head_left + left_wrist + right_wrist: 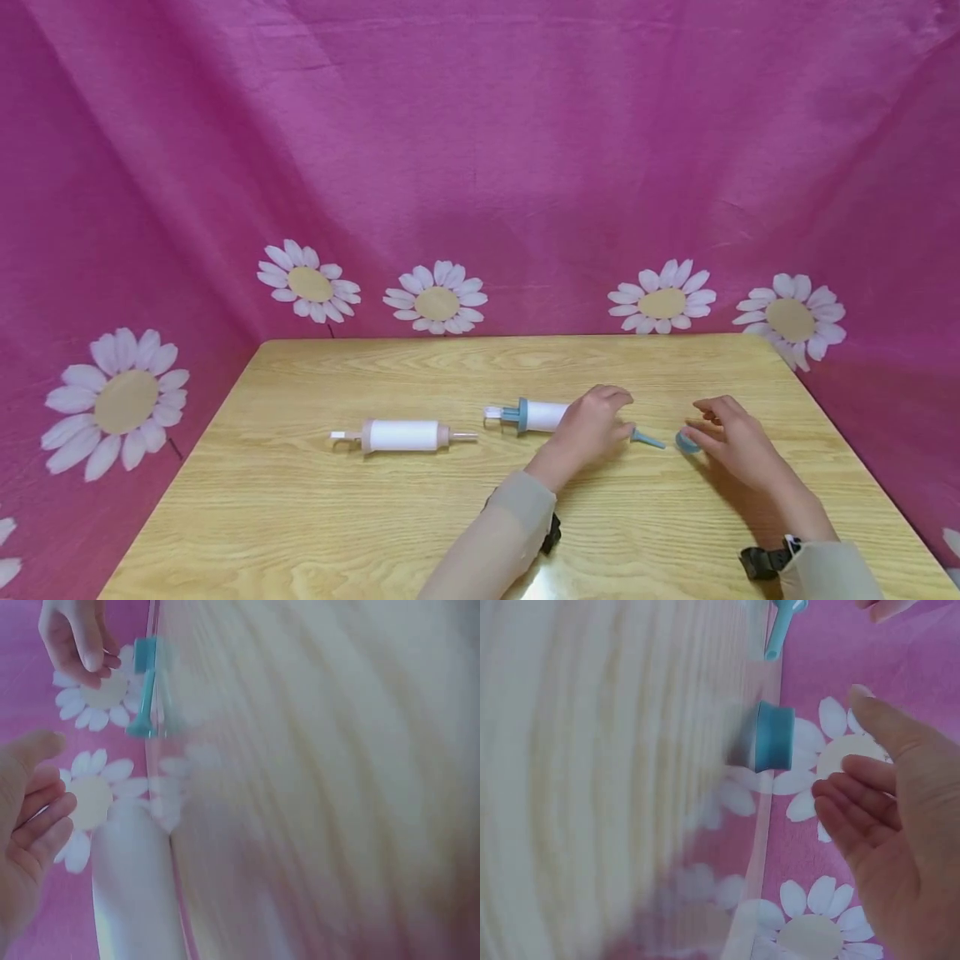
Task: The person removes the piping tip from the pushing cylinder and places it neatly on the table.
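Note:
A white syringe-like tube with a blue-green collar point(522, 415) lies on the table, its right part hidden behind my left hand point(588, 425). That hand hovers over it with loosely bent fingers and nothing in them; the left wrist view shows the white barrel point(135, 892) beside the fingers. Right of the tube lies a slim blue-green nozzle point(648, 438), flared at one end. My right hand point(731, 442) is just beside a short round blue-green cap point(687, 441). In the right wrist view the cap point(775, 737) stands apart from the relaxed, empty fingers point(862, 802).
Left of the hands lies a second syringe-like tube point(405, 435), white with pale pink ends and a thin tip. Everything rests on a wood-grain table point(315, 517). A pink cloth point(480, 167) printed with daisies hangs behind the table and along its sides.

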A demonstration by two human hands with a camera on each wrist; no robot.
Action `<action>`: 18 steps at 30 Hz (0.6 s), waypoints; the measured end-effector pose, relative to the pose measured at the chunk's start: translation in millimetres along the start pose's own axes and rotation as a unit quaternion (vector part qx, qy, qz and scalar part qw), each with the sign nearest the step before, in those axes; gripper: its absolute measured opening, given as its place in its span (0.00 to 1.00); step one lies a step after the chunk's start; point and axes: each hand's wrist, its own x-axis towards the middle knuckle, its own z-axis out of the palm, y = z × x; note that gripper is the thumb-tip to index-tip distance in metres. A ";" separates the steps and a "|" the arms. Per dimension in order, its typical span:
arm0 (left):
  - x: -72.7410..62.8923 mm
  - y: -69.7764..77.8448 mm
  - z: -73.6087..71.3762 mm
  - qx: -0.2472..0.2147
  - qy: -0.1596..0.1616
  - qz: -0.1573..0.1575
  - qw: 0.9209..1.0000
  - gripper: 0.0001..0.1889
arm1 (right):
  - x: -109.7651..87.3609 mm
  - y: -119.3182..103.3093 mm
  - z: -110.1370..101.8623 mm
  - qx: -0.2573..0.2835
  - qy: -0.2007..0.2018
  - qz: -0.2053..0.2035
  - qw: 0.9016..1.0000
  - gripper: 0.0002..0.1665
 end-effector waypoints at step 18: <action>-30.5 -51.0 -36.7 -0.087 0.078 -0.054 0.992 0.22 | 12.1 -41.3 24.6 0.032 0.026 -0.022 0.999 0.29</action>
